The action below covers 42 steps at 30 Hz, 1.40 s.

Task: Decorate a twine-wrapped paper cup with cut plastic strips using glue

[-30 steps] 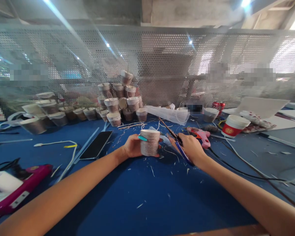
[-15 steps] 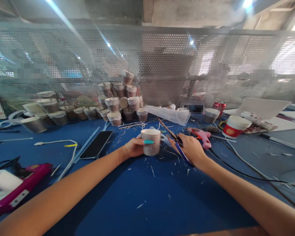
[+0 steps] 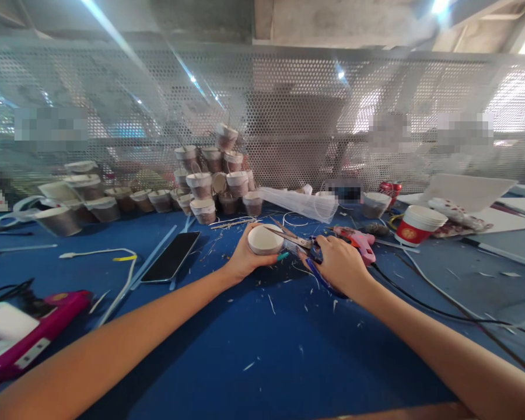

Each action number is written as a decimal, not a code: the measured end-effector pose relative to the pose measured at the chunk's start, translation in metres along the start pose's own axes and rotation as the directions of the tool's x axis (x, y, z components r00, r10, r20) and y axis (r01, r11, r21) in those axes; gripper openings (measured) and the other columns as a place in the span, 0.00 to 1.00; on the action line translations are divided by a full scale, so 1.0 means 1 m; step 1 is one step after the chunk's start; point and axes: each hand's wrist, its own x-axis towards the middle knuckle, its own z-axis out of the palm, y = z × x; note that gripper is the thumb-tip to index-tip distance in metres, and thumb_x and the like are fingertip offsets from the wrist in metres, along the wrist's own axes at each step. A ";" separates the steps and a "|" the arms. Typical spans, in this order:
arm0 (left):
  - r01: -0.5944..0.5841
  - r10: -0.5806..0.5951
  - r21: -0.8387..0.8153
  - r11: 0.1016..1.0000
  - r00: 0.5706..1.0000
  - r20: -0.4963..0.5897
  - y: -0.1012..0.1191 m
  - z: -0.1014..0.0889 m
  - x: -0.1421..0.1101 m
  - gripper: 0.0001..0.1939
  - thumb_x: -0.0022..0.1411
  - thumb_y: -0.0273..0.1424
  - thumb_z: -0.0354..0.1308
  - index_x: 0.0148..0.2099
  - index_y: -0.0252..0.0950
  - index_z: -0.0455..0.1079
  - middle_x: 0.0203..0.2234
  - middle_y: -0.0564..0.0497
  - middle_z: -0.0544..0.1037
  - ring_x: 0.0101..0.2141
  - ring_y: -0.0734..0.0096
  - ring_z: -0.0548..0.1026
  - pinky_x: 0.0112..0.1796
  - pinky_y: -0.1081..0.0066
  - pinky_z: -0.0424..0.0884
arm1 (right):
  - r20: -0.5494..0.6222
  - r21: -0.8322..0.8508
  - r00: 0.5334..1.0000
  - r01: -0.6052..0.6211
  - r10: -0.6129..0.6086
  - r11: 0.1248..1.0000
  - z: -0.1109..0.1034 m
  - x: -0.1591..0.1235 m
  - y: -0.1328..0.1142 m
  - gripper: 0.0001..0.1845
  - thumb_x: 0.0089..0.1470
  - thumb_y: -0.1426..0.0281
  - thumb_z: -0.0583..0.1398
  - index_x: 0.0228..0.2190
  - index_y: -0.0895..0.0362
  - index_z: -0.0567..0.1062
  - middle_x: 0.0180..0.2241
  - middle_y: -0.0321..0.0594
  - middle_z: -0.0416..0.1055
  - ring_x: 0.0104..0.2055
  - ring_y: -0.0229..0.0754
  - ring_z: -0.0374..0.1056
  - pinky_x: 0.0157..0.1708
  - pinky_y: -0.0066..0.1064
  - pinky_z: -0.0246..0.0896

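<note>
My left hand [image 3: 245, 255] is wrapped round a small pale cup [image 3: 262, 248], its mouth tipped toward me so that the white inside shows. The thumb lies along the cup's near side. In my right hand [image 3: 339, 259] is a pair of scissors [image 3: 308, 244] with dark blue handles. Their blades point left, and the tip reaches over the cup's opening near its right rim. Whether the blades touch the cup I cannot tell. Just beyond my right hand lies a pink glue gun [image 3: 363, 245] with a black cable.
Several wrapped cups [image 3: 201, 185] are stacked at the back, more to the left. A phone [image 3: 171, 256] lies left of my hands, a magenta power strip [image 3: 48, 326] farther left. Red-and-white paper cups [image 3: 420, 226] stand right. Scraps litter the blue table [image 3: 262, 350].
My left hand has tipped the cup so its opening faces me. The scissors in my right hand have swung lower and left, and their tip is over the cup's mouth.
</note>
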 end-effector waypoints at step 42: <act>-0.181 0.203 0.303 0.936 0.978 -0.044 0.004 0.004 -0.008 0.32 0.38 0.29 0.67 0.44 0.41 0.55 0.38 0.52 0.65 0.39 0.67 0.65 0.41 0.66 0.62 | -0.020 -0.118 1.000 -0.004 0.002 0.993 0.008 -0.001 -0.006 0.26 0.56 0.52 0.43 0.35 0.61 0.66 0.30 0.50 0.72 0.33 0.48 0.69 0.26 0.30 0.55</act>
